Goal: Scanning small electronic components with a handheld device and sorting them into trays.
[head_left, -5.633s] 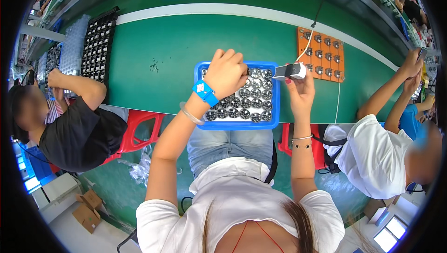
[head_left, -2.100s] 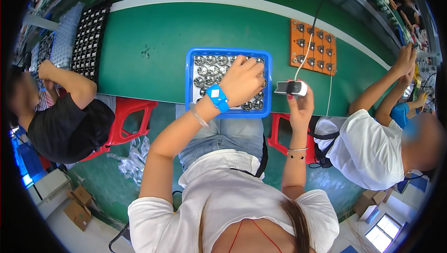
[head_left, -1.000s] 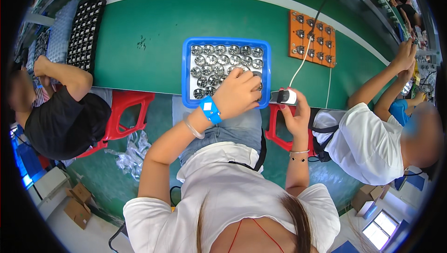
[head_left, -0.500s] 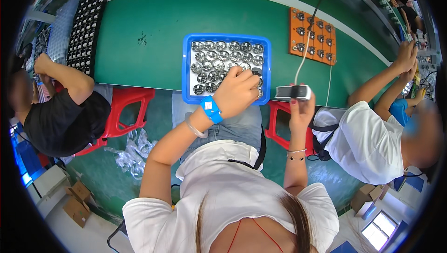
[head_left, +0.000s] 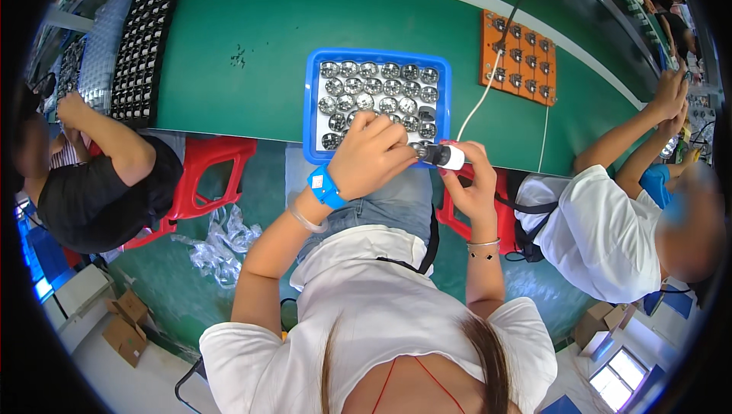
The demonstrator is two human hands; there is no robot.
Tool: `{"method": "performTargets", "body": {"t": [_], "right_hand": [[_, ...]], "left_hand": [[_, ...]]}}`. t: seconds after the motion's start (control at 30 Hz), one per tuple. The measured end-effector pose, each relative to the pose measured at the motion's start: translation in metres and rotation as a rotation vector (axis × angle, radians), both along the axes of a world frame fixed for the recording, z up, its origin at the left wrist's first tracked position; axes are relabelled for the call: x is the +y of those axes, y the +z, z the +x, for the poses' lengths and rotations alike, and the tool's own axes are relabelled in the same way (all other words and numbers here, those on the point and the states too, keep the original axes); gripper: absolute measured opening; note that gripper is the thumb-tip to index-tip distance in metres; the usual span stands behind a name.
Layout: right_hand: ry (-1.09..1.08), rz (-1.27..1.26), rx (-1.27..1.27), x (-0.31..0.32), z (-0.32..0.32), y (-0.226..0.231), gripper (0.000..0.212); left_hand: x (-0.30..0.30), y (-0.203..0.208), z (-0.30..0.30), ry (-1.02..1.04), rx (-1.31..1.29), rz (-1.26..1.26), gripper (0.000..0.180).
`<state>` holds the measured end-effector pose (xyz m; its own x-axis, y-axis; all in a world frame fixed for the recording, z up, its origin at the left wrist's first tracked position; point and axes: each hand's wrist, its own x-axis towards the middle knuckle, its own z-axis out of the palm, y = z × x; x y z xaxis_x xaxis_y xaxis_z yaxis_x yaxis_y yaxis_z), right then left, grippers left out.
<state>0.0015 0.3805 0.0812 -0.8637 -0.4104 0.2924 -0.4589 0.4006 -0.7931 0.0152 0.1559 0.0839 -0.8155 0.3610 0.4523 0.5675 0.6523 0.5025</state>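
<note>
1. Your right hand is closed around a black-and-white handheld tool, whose dark end meets the fingertips of your left hand. These left fingers are bent as in a pinch; if a part is between them, I cannot tell.

2. The round metallic parts lie in rows in the blue tray, and both hands are at its near right corner. If your left grip is loose, a part could slip to the floor.

3. The tray's near rim is at the table edge, maybe slightly over it. A push from your left forearm could tip it.

4. The white cable of the tool passes near the orange fixture; a strong pull could drag on your tool.

5. The surface is a green table, with small dark bits scattered on it, and a black compartment tray at left.

6. In the room, 2 co-workers sit beside you, 1 per side. Crumpled clear plastic and cardboard boxes are on the floor.
</note>
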Motion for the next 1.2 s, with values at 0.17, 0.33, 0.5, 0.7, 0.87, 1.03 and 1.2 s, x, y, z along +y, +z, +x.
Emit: {"method": "performTargets", "body": {"t": [0.17, 0.33, 0.5, 0.7, 0.87, 1.03, 1.2], "right_hand": [[0.037, -0.02, -0.032, -0.003, 0.001, -0.002, 0.037], [-0.221, -0.505, -0.249, 0.002, 0.005, -0.015, 0.045], [-0.175, -0.381, -0.182, 0.009, -0.004, -0.014, 0.042], [-0.072, -0.196, -0.101, 0.0, -0.012, -0.012, 0.041], [-0.068, -0.094, -0.075, -0.006, -0.017, -0.01, 0.039], [-0.131, -0.094, -0.01, -0.007, -0.022, -0.004, 0.037], [-0.106, -0.106, -0.035, -0.008, -0.023, -0.002, 0.037]], "left_hand": [[0.001, 0.005, 0.0, 0.006, 0.004, 0.048, 0.012], [-0.003, -0.009, -0.006, -0.015, 0.003, -0.149, 0.014], [-0.002, -0.008, -0.014, 0.038, -0.032, 0.016, 0.017], [0.001, -0.016, -0.029, 0.079, -0.029, -0.04, 0.016], [0.01, -0.005, -0.036, 0.07, -0.017, -0.01, 0.013], [0.008, 0.007, -0.038, 0.049, -0.01, 0.035, 0.012], [0.007, 0.008, -0.032, 0.022, 0.01, 0.071, 0.015]]}}
